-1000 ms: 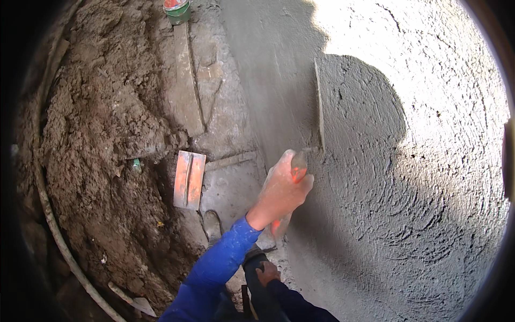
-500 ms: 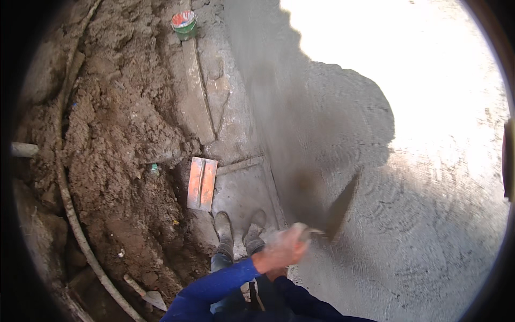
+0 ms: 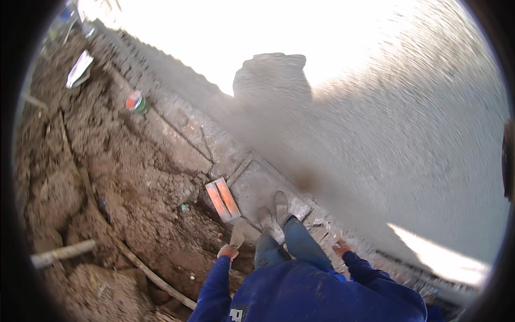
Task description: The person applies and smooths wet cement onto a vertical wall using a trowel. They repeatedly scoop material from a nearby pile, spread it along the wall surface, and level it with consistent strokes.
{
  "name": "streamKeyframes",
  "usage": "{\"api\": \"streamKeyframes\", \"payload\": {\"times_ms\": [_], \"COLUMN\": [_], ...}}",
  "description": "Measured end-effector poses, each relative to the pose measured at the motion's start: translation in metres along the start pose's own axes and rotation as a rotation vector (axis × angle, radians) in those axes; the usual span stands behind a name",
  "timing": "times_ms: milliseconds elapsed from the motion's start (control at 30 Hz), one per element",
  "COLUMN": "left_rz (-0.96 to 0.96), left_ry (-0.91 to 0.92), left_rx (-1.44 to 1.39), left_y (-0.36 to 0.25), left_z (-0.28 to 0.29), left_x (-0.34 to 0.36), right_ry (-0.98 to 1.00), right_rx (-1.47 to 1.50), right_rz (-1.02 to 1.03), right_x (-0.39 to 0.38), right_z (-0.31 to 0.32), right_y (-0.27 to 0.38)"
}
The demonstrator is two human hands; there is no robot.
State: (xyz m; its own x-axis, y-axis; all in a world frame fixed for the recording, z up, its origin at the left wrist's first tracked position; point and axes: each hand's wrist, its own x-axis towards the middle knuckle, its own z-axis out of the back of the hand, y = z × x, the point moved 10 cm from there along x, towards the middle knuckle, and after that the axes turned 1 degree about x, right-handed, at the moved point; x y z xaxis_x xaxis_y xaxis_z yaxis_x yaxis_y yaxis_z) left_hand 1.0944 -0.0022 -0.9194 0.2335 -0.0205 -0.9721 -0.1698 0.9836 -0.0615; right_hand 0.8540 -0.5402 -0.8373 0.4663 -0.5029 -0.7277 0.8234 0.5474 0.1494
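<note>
My left hand (image 3: 229,251) is closed around the handle of a trowel (image 3: 237,236), its muddy blade pointing away from me. Just beyond the blade lies an orange plastering float (image 3: 222,199) with a bar handle, at the edge of the small grey slab where my boots (image 3: 273,214) stand. My right hand (image 3: 340,247) is low on the right, beside the rough edge of the wet concrete (image 3: 375,177). Its fingers are too blurred to show whether they hold anything.
Rough brown soil (image 3: 134,166) fills the left, crossed by a long hose (image 3: 134,257). A pale pipe (image 3: 64,253) sticks in at the left. A green bucket (image 3: 138,103) stands by a board farther up, and a white scrap (image 3: 79,70) lies beyond it.
The view has turned, with the bucket shifting left and down. My left hand has moved from over the concrete to beside the float, trowel in it. My right hand has come apart from it.
</note>
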Motion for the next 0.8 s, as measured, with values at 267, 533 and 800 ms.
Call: {"api": "streamKeyframes", "payload": {"times_ms": [267, 533, 800], "left_rz": [-0.303, -0.279, -0.205], "left_ry": [-0.109, -0.202, -0.185], "left_rx": [0.212, -0.302, -0.349], "left_y": [0.004, 0.007, 0.018], "left_z": [0.029, 0.079, 0.030], "left_x": [0.054, 0.075, 0.078], "right_ry": [0.150, 0.004, -0.052], "right_rx": [0.252, 0.476, 0.507], "right_rz": [-0.256, -0.332, -0.539], "right_x": [-0.134, -0.171, -0.183], "right_z": [-0.097, -0.162, -0.009], "right_y": [-0.129, -0.202, -0.123]}}
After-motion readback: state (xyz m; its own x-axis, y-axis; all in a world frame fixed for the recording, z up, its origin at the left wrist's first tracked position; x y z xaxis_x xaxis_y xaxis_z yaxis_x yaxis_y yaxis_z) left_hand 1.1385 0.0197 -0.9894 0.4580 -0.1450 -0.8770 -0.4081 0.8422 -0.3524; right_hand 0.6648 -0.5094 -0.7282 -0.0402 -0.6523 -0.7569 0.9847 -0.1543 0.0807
